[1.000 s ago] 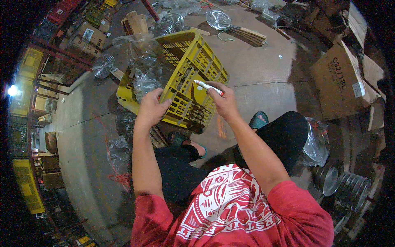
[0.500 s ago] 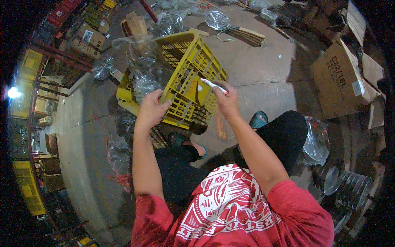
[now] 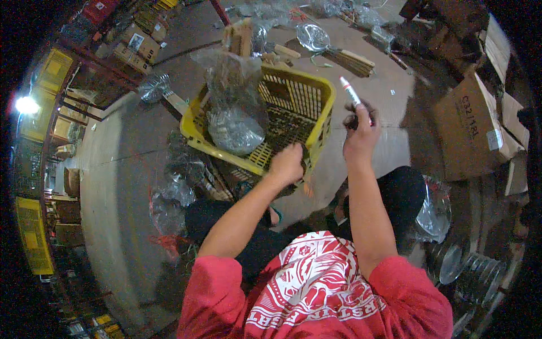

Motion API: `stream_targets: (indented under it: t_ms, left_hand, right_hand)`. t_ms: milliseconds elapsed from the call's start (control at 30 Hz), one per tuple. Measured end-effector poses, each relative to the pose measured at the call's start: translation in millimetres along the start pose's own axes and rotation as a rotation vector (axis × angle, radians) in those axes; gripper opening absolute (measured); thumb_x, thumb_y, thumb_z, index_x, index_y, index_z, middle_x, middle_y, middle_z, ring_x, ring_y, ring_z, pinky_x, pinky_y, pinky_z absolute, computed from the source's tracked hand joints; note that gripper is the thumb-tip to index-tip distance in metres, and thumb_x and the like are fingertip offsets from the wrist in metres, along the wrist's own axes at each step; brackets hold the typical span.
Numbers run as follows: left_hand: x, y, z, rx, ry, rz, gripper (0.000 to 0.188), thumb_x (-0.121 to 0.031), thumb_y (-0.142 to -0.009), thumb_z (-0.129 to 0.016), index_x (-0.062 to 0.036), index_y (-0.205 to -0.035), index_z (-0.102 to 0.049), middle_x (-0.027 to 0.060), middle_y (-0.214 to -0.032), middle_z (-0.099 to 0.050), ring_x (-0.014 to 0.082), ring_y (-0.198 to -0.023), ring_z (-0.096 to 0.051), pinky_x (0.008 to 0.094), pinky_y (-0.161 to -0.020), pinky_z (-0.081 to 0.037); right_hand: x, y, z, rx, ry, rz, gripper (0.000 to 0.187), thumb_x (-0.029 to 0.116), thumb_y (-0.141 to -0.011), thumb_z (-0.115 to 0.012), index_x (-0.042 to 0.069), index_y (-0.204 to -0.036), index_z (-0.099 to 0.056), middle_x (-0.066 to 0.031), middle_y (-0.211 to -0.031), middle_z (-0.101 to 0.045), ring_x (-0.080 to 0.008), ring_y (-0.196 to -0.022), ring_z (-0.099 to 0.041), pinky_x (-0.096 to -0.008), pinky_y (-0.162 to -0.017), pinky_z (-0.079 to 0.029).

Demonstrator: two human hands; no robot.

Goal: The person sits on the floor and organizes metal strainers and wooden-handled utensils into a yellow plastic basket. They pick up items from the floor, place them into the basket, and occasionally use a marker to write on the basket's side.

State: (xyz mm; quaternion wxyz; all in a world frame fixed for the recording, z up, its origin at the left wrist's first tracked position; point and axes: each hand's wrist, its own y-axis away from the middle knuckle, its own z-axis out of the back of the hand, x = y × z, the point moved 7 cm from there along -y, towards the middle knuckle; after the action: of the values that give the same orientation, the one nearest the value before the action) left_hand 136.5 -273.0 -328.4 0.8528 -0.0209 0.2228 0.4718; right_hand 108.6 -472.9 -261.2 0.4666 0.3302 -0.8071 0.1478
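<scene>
A yellow plastic crate (image 3: pixel 324 104) with slotted walls stands on the floor in front of me, its open top facing up. My left hand (image 3: pixel 287 165) is closed at its near right corner, gripping the rim; the fingertips are partly hidden. Inside the crate, toward the left, lies a clear plastic bag (image 3: pixel 234 130) whose upper part sticks up past the far side. Right of the crate, my right hand (image 3: pixel 361 135) holds a white marker pen (image 3: pixel 350 92) with red on it, tip pointing up. A dark patch around those fingers cannot be made out.
Wire strainers with wooden handles (image 3: pixel 350 61) lie on the floor beyond the crate. A large open cardboard box (image 3: pixel 466 130) stands at right, with stacked round metal pieces (image 3: pixel 480 274) nearer me. Plastic-wrapped goods (image 3: pixel 172 195) lie at left, before shelving with yellow crates (image 3: pixel 34 234).
The crate has gone from tilted, its side facing me, to open top up. My left hand has shifted right along it. My right hand has moved away from the crate's side with the marker.
</scene>
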Motion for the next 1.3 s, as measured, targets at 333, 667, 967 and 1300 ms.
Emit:
stream_targets:
  t_ms: [333,667,967,1300]
  left_hand:
    - [-18.0,-54.0,-47.8,0.165,0.024,0.004,0.043,-0.021,-0.078,-0.065,-0.0004,-0.113,-0.053,0.0244,-0.112,-0.063,0.0426,-0.103,-0.064,0.0494,-0.085,-0.053]
    - [-37.2,-73.0,-26.4,0.232,0.135,-0.018,0.058,-0.038,-0.082,-0.067,0.0012,-0.121,-0.052,0.0296,-0.118,-0.061,0.0434,-0.108,-0.062,0.0499,-0.094,-0.049]
    - [13.0,-66.7,152.6,-0.377,0.415,-0.081,0.023,0.002,-0.083,-0.054,0.0011,-0.106,-0.048,0.0208,-0.098,-0.055,0.0373,-0.09,-0.057,0.0476,-0.08,-0.048]
    - [66.5,11.2,181.9,-0.345,0.714,0.033,0.053,-0.003,-0.09,-0.061,-0.0096,-0.139,-0.045,0.0105,-0.115,-0.065,0.0187,-0.094,-0.064,0.0319,-0.078,-0.056]
  right_hand:
    - [-8.7,1.0,5.9,0.075,-0.002,-0.156,0.029,0.016,-0.09,-0.069,0.001,-0.113,-0.062,-0.0061,-0.088,-0.065,-0.0096,-0.064,-0.053,-0.0236,-0.057,-0.044]
    - [79.9,18.5,-57.3,0.391,0.193,0.077,0.031,0.018,-0.091,-0.068,0.001,-0.116,-0.062,-0.0054,-0.093,-0.068,-0.0089,-0.077,-0.057,-0.0251,-0.068,-0.047]
    - [144.3,-44.6,-86.6,0.559,0.513,0.19,0.027,0.019,-0.09,-0.068,0.001,-0.109,-0.063,-0.0055,-0.086,-0.065,-0.0099,-0.078,-0.058,-0.0255,-0.068,-0.047]
    - [34.3,-43.8,-106.3,0.596,0.605,0.046,0.021,0.018,-0.088,-0.068,0.005,-0.104,-0.063,-0.0023,-0.086,-0.064,-0.0099,-0.077,-0.059,-0.0267,-0.067,-0.048]
